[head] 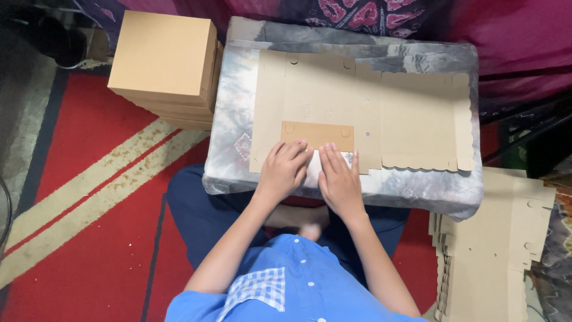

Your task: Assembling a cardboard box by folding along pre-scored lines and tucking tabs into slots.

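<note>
Head view | left hand and right hand lay spread flat, pinching nothing, pressing folded flap of cardboard sheet to crease it.

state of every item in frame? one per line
Flat cardboard blank: unfolded on the cushion, near flap folded over.
Left hand: flat, pressing the fold.
Right hand: flat, pressing beside it.
Finished boxes: closed, stacked.
Spare blanks: flat, piled on the floor.
</note>
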